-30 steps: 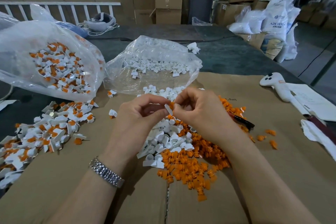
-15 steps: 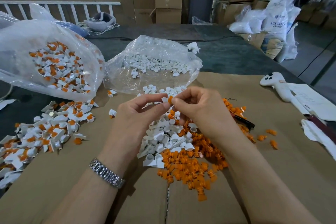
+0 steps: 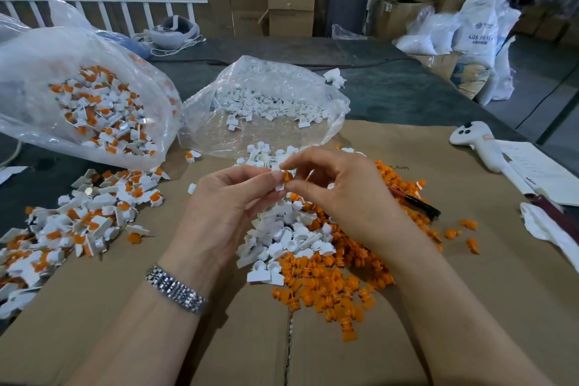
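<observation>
My left hand (image 3: 228,207) pinches a small white plastic piece (image 3: 279,187) between thumb and fingers. My right hand (image 3: 341,194) pinches a small orange plug (image 3: 287,175) and holds it against the top of the white piece. Both hands hover above a mixed heap: loose white pieces (image 3: 282,238) and loose orange plugs (image 3: 326,282) on a flat brown cardboard sheet (image 3: 470,291). A silver watch sits on my left wrist.
A spread of joined white-and-orange pieces (image 3: 81,216) lies at the left. Behind it is a clear bag of the same (image 3: 94,103); a clear bag of white pieces (image 3: 266,103) lies in the middle. A white controller (image 3: 479,144), papers and a black pen (image 3: 419,204) lie at the right.
The orange plug has come into view at my fingertips and now sits on the white piece. Both hands rose slightly and stayed together over the heap.
</observation>
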Motion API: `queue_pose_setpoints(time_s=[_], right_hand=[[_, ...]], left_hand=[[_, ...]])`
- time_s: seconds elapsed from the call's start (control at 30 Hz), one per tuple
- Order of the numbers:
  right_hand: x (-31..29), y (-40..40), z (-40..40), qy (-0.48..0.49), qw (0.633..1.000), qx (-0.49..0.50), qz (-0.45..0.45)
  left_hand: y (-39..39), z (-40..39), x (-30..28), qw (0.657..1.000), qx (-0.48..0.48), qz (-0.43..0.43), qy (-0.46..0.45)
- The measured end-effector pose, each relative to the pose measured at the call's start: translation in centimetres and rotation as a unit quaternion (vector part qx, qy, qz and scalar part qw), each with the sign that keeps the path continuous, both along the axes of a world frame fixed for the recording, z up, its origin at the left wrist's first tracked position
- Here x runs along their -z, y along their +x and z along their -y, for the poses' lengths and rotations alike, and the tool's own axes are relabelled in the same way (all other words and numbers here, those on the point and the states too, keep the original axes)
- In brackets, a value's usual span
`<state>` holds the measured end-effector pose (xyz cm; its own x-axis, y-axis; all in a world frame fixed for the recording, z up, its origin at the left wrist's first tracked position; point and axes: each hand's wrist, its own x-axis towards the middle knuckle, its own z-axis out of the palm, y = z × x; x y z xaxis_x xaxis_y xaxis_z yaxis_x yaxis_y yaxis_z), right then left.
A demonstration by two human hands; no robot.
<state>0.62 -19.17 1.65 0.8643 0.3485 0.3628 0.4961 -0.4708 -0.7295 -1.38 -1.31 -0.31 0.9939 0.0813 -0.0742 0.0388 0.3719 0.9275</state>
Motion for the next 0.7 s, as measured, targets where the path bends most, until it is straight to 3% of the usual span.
queue_pose_setpoints(time_s=[0.23,0.3,0.4,0.5,0.7], right_hand=[[0.0,0.2,0.2,-0.021,1.0,-0.005,0.001],[0.0,0.8,0.9,-0.06,0.997,0.05,0.004],[0.2,2.0,3.2,-0.229,0.945,0.233,-0.012],[0.8,2.6,4.6,-0.35,0.88,0.294,-0.127],[1.3,2.7,4.3,-0.362,0.879,0.283,-0.124]], left_hand=[[0.0,0.2,-0.2,1.0,0.001,-0.009,-0.006],[-0.1,0.2,-0.4,1.0,0.007,-0.012,-0.018],[-0.1,0.0,-0.4,0.999,0.01,-0.025,-0.031],[-0.1,-0.1,-0.4,0.999,0.011,-0.039,-0.027],[-0.2,-0.2,-0.3,0.999,0.012,-0.039,-0.009]])
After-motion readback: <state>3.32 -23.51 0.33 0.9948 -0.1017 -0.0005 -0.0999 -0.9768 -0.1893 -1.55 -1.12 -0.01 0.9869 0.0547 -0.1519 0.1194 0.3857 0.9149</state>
